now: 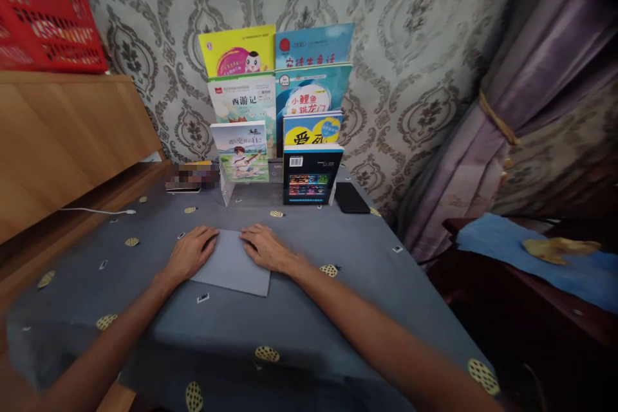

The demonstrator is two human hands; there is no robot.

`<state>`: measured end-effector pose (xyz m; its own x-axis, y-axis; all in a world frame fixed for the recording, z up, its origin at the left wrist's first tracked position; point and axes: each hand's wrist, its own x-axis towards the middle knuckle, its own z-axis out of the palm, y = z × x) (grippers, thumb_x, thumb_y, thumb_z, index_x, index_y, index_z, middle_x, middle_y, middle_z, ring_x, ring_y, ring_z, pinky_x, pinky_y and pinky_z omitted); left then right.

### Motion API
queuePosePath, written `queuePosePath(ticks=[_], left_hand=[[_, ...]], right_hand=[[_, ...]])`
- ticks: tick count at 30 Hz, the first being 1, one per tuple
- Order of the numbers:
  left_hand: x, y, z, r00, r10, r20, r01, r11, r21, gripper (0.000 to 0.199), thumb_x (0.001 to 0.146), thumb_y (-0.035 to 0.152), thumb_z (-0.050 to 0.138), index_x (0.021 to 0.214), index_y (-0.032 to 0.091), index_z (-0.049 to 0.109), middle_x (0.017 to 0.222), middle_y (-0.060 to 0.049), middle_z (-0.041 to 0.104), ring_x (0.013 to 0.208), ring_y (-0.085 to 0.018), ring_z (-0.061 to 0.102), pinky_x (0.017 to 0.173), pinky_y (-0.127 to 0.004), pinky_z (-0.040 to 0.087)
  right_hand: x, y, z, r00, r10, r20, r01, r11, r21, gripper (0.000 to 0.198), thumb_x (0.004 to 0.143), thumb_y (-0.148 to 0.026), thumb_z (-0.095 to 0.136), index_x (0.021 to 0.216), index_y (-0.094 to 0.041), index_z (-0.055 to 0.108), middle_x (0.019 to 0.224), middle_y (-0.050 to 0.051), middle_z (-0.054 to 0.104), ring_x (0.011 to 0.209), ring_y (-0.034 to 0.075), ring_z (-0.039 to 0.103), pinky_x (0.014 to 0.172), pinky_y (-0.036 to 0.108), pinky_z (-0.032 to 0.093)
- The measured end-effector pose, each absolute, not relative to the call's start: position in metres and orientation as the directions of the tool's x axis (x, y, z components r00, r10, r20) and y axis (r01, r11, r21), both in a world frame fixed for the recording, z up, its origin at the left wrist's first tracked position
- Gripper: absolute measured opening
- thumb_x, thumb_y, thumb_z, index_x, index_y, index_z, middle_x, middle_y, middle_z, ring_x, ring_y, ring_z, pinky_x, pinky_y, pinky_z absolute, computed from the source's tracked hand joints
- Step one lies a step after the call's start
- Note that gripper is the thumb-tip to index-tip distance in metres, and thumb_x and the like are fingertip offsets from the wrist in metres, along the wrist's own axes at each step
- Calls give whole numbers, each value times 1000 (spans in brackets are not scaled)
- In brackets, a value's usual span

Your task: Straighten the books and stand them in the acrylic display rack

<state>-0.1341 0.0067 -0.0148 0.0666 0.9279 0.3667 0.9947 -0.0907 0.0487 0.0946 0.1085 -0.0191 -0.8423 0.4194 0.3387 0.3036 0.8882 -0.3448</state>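
A plain pale blue-grey rectangular sheet or thin book lies flat on the table; I cannot tell which. My left hand rests palm down over its left edge, with the fingers stretched forward. On its far right corner lies my right hand, also palm down, its fingers pointing left. Neither hand grips anything. Beyond the hands, a clear stepped stand holds several upright books in two columns. A book with a guitar player on its cover fronts the left column, and a black book fronts the right.
A black phone lies right of the stand. Left of it are stacked items, partly blurred out. A white cable crosses the left side. A wooden cabinet carries a red basket. A purple curtain hangs at right.
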Motion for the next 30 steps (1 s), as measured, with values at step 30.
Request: queuePosePath(ticks=[30], left_hand=[[-107, -44, -9, 156, 949, 276, 984, -174, 43, 54, 102, 59, 33, 105, 22, 71, 105, -8, 75, 103, -23, 67, 87, -31, 47]], right_hand=[[76, 127, -34, -778, 517, 357, 201, 743, -638, 34, 85, -8, 53, 106, -18, 78, 118, 9, 76, 117, 25, 64, 108, 40, 42]])
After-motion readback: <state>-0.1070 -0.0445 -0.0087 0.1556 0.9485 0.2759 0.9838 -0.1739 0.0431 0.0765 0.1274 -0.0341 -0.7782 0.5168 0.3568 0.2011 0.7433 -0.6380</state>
